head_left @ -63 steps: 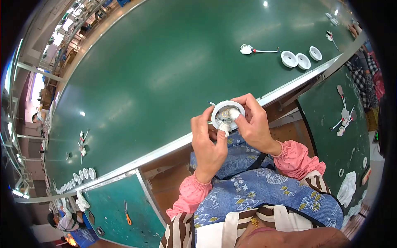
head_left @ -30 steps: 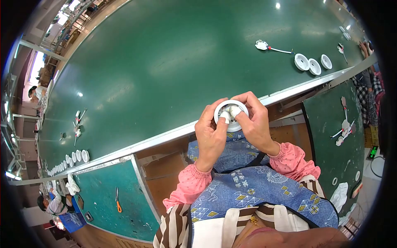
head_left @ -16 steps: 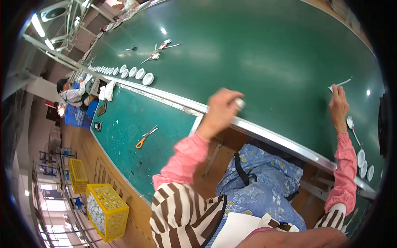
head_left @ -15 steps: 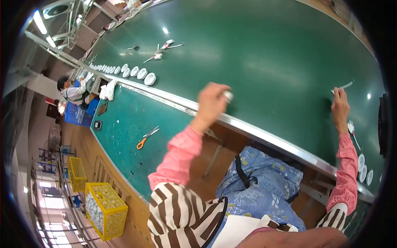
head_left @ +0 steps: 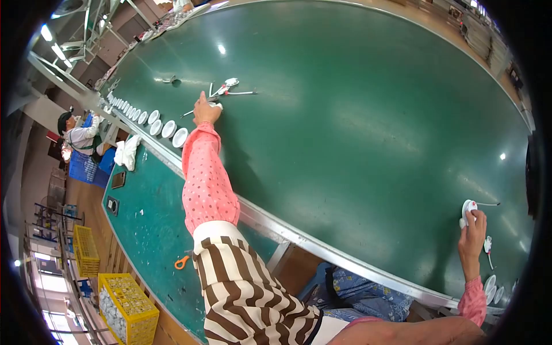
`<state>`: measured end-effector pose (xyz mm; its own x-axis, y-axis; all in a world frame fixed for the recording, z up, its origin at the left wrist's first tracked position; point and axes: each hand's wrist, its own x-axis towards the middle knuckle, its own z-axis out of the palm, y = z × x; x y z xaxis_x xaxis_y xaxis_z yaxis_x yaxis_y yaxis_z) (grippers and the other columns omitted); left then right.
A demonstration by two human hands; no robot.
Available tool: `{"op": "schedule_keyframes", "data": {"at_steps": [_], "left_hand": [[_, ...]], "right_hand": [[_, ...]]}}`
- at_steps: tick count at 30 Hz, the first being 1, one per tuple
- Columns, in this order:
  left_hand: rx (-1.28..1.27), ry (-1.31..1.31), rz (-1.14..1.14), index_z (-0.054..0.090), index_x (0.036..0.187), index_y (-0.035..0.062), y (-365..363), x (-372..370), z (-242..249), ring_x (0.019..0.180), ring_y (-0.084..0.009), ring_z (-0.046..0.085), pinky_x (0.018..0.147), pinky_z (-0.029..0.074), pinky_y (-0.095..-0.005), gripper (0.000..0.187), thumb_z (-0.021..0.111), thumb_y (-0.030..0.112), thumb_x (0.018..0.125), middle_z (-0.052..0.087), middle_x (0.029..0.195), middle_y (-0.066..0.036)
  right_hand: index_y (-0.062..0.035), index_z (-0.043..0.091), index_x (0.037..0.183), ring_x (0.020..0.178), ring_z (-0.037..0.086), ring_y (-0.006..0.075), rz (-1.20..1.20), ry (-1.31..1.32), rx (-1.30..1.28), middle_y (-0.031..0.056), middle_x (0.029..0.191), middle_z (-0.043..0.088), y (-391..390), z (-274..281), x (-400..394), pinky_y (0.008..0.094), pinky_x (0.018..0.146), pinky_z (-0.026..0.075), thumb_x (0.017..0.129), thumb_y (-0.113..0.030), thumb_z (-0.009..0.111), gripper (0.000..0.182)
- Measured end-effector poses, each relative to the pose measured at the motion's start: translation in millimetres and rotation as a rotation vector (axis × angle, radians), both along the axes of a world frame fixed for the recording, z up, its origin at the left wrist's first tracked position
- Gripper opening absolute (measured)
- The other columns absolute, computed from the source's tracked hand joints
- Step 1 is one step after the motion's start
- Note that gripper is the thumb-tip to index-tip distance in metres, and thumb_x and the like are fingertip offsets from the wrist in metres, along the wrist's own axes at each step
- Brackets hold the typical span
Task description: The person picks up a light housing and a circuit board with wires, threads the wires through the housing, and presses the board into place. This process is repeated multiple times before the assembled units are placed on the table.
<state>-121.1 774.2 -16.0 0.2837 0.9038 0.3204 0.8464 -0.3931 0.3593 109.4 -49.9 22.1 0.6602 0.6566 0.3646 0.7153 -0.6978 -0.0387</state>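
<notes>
My left hand (head_left: 207, 111) reaches far up the green work surface (head_left: 345, 126), closed around a small white piece (head_left: 217, 106), its fingers partly hiding it. Right by those fingers lies a white part with wires and a red spot (head_left: 230, 84); a second wired part is mostly covered by the hand. At the right, my right hand (head_left: 472, 237) grips a round white part (head_left: 468, 206) with a red spot and a thin wire sticking out. Just below that hand lies another wired white part (head_left: 488, 245).
White round cups (head_left: 168, 129) form a row along the metal edge (head_left: 287, 232), and several more (head_left: 490, 284) sit at the lower right. Orange-handled scissors (head_left: 181, 263) lie on the lower table, partly behind my sleeve. A co-worker (head_left: 82, 135) sits far left near yellow crates (head_left: 129, 310).
My left hand has moved up and left to the wired parts. My right hand now holds a round white part with a wire, lower in view. The view has shifted.
</notes>
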Motion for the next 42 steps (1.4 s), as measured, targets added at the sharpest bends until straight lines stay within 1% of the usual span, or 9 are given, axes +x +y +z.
{"op": "schedule_keyframes", "data": {"at_steps": [5, 11, 15, 20, 24, 28, 35, 40, 42], "left_hand": [[0.398, 0.221, -0.114, 0.071, 0.094, 0.0097, -23.6, 4.7, -5.6, 0.093, -0.0350, 0.064, 0.078, 0.049, -0.0495, 0.014, 0.067, 0.016, 0.083, 0.070, 0.092, -0.011], [0.592, -0.034, -0.554, 0.068, 0.092, 0.0077, -161.9, 29.5, 36.7, 0.093, -0.0342, 0.061, 0.076, 0.047, -0.0464, 0.011, 0.064, 0.008, 0.081, 0.064, 0.093, -0.013], [0.236, -0.247, -0.890, 0.062, 0.102, 0.0071, -291.5, 41.6, 74.1, 0.082, -0.0373, 0.060, 0.072, 0.050, -0.0449, 0.023, 0.057, -0.004, 0.083, 0.060, 0.089, -0.014], [-0.032, -0.335, -1.398, 0.062, 0.109, 0.0037, -427.6, 36.2, 109.9, 0.080, -0.0325, 0.066, 0.070, 0.053, -0.0373, 0.030, 0.056, -0.008, 0.082, 0.064, 0.092, -0.015], [-0.721, -0.424, -1.329, 0.061, 0.114, -0.0028, -468.4, 19.2, 129.4, 0.083, -0.0114, 0.067, 0.076, 0.053, -0.0264, 0.024, 0.059, -0.005, 0.090, 0.069, 0.091, -0.008], [-1.093, -0.491, -1.366, 0.059, 0.116, -0.0057, -495.7, 14.3, 115.7, 0.087, -0.0112, 0.066, 0.079, 0.053, -0.0254, 0.023, 0.059, -0.003, 0.094, 0.070, 0.096, -0.007], [-1.215, -0.461, -1.578, 0.053, 0.131, -0.0027, -538.4, 3.4, 90.1, 0.110, -0.0151, 0.062, 0.096, 0.049, -0.0302, 0.034, 0.058, 0.013, 0.101, 0.064, 0.117, -0.013], [-1.426, -0.249, -1.419, 0.059, 0.124, -0.0015, -569.8, -9.5, 89.0, 0.074, -0.0070, 0.061, 0.064, 0.047, -0.0217, 0.031, 0.059, 0.023, 0.104, 0.068, 0.093, -0.004], [-1.270, -0.312, -1.482, 0.063, 0.116, -0.0012, -580.4, -14.3, 84.1, 0.066, -0.0052, 0.056, 0.057, 0.043, -0.0206, 0.027, 0.058, 0.022, 0.105, 0.067, 0.086, -0.002]], "right_hand": [[0.0043, 0.062, 0.115, 0.121, 0.053, 0.0409, 0.036, 0.042, 0.046, 0.0184, 0.120, 0.057, 16.1, 18.3, -29.5, 0.0477, 0.103, 0.042, 0.076, 0.015, 0.057, 0.041], [0.0057, 0.064, 0.111, 0.114, 0.057, 0.0381, 0.200, 0.122, 0.182, 0.0189, 0.115, 0.059, 66.1, 37.5, -68.1, 0.0441, 0.101, 0.044, 0.075, 0.015, 0.055, 0.038], [0.0004, 0.068, 0.113, 0.098, 0.063, 0.0307, 0.309, 0.387, 0.446, 0.0170, 0.109, 0.063, 127.2, 54.3, -100.6, 0.0354, 0.081, 0.051, 0.082, 0.007, 0.061, 0.033], [-0.0022, 0.056, 0.133, 0.099, 0.062, 0.0239, 0.453, 0.690, 0.576, 0.0135, 0.115, 0.060, 181.2, 77.1, -120.2, 0.0301, 0.071, 0.053, 0.075, 0.009, 0.063, 0.060], [0.0016, 0.062, 0.113, 0.079, 0.062, 0.0119, 0.275, 1.117, 0.711, 0.0054, 0.091, 0.064, 154.4, 86.5, -121.7, 0.0268, 0.068, 0.050, 0.085, 0.003, 0.066, 0.028], [0.0017, 0.061, 0.108, 0.067, 0.058, 0.0050, 0.217, 1.357, 0.727, 0.0026, 0.086, 0.065, 129.1, 91.1, -134.1, 0.0215, 0.056, 0.046, 0.090, -0.005, 0.069, 0.021], [0.0010, 0.059, 0.105, 0.063, 0.063, 0.0092, 0.146, 1.685, 1.175, 0.0087, 0.088, 0.067, 73.2, 78.8, -147.7, 0.0194, 0.049, 0.048, 0.095, -0.011, 0.069, 0.019], [0.0026, 0.059, 0.106, 0.062, 0.064, 0.0107, 0.118, 1.689, 1.225, 0.0098, 0.087, 0.067, 42.2, 61.2, -161.2, 0.0195, 0.048, 0.048, 0.094, -0.008, 0.068, 0.019], [0.0033, 0.060, 0.105, 0.060, 0.066, 0.0114, 0.123, 1.695, 1.163, 0.0098, 0.086, 0.068, 31.7, 65.0, -165.8, 0.0190, 0.047, 0.047, 0.092, -0.008, 0.067, 0.019]]}}
